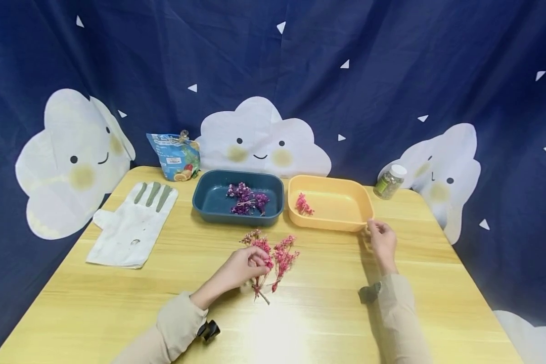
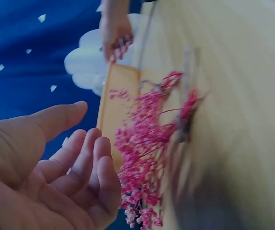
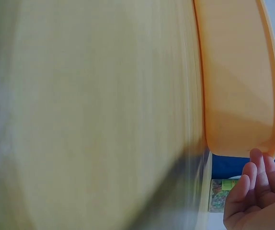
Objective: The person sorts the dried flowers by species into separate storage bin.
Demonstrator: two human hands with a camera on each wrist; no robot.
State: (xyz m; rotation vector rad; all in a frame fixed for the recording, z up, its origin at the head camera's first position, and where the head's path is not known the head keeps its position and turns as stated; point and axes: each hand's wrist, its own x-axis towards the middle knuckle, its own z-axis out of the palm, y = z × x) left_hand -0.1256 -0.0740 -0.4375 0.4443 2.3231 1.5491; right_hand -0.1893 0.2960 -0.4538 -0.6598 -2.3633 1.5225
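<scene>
Pink dried flower sprigs (image 1: 284, 257) lie on the table in front of two plastic bins. My left hand (image 1: 247, 265) hovers over the left sprig; in the left wrist view its thumb and loosely bent fingers stand apart, with nothing between them, beside the pink blossoms (image 2: 144, 127). With thumb and fingertips my right hand (image 1: 383, 243) pinches the near right corner of the yellow bin (image 1: 329, 222). The right wrist view shows the thumb at the rim and fingers against the outer wall (image 3: 238, 115). One small pink sprig (image 1: 304, 204) lies inside this bin.
Left of the yellow bin stands a dark blue bin (image 1: 236, 218) holding purple dried flowers (image 1: 243, 194). A white glove (image 1: 134, 227) lies at the left. A blue bag (image 1: 175, 156) and a lidded jar (image 1: 390, 182) stand along the back edge, before a dark blue curtain (image 1: 273, 55).
</scene>
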